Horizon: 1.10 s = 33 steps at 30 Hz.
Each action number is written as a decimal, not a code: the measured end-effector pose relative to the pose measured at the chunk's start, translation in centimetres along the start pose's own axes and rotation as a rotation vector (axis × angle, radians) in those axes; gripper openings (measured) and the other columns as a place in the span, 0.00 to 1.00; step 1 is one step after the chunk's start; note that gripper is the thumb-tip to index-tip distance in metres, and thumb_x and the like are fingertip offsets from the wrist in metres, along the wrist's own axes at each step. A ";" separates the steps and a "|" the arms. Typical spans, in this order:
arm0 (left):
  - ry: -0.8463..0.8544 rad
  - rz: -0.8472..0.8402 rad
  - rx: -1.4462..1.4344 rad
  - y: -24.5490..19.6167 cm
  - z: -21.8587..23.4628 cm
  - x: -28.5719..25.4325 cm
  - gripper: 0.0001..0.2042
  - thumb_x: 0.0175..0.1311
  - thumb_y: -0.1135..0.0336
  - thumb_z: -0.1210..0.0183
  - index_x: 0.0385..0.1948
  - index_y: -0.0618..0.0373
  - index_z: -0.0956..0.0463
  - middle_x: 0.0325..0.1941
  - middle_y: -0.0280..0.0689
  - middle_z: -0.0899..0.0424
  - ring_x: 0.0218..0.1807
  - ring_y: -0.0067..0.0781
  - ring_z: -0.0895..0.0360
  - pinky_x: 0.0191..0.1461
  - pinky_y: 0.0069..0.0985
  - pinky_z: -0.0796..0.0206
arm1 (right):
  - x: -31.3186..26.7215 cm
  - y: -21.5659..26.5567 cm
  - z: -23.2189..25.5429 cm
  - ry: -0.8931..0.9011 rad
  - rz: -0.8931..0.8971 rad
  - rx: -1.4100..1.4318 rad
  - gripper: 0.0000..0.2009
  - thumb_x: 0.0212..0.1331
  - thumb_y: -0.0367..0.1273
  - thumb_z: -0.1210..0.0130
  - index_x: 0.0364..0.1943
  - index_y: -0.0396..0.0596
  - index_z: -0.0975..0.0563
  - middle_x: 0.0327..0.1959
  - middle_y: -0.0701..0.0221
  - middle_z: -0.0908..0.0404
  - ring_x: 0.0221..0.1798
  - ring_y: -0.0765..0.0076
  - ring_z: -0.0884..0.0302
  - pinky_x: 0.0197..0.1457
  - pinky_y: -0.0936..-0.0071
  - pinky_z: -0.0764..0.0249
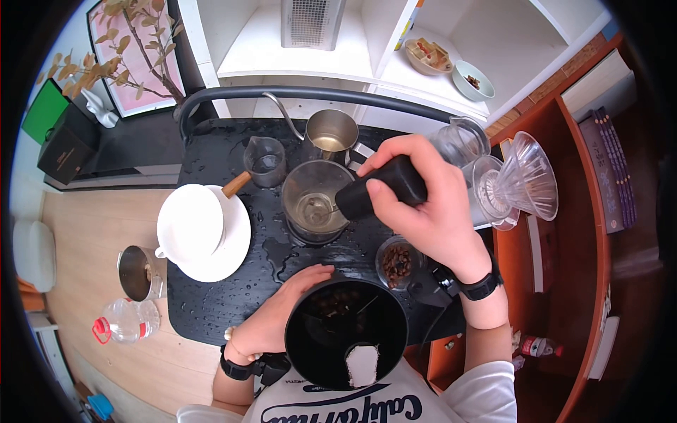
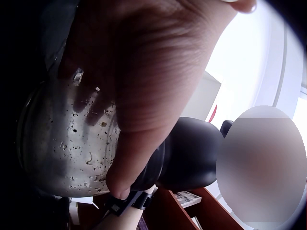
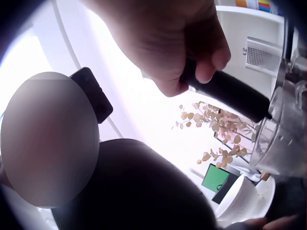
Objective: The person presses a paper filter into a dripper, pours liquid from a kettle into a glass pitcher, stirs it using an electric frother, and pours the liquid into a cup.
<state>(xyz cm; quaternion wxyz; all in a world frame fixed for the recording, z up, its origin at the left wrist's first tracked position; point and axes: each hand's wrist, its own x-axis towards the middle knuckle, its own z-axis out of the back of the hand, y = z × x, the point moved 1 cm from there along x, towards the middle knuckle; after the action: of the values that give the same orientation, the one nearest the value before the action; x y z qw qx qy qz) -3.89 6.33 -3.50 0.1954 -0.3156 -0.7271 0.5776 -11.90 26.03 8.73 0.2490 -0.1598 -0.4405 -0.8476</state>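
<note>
The black funnel-shaped container [image 1: 345, 335], with coffee beans inside, sits at the near edge of the black counter [image 1: 211, 296], just below the chest. The left hand [image 1: 278, 317] curls its grip around its rim. The right hand [image 1: 430, 204] clasps a black handle [image 1: 381, 187] over the glass vessel [image 1: 314, 201], beside a small cup of beans [image 1: 397, 262].

Two hands [image 1: 423, 204], one white cup [image 1: 189, 224], one gooseneck kettle [image 1: 330, 132], two shelf bowls [image 1: 472, 80]
</note>
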 end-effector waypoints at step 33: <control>-0.047 0.017 -0.056 -0.1 -0.3 0.1 0.41 0.37 0.53 0.32 0.55 0.61 0.40 0.61 0.48 0.42 0.66 0.46 0.49 0.66 0.35 0.54 | 0.7 1.2 0.1 0.042 -0.033 0.051 0.11 0.47 0.27 0.44 0.35 0.46 0.32 0.26 0.66 0.28 0.25 0.62 0.27 0.30 0.75 0.31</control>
<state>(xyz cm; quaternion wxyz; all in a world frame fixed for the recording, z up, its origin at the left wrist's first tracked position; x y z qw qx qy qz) -3.77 6.57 -3.35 0.1643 -0.3137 -0.7447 0.5658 -11.83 25.37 9.91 0.2481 -0.1285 -0.4591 -0.8433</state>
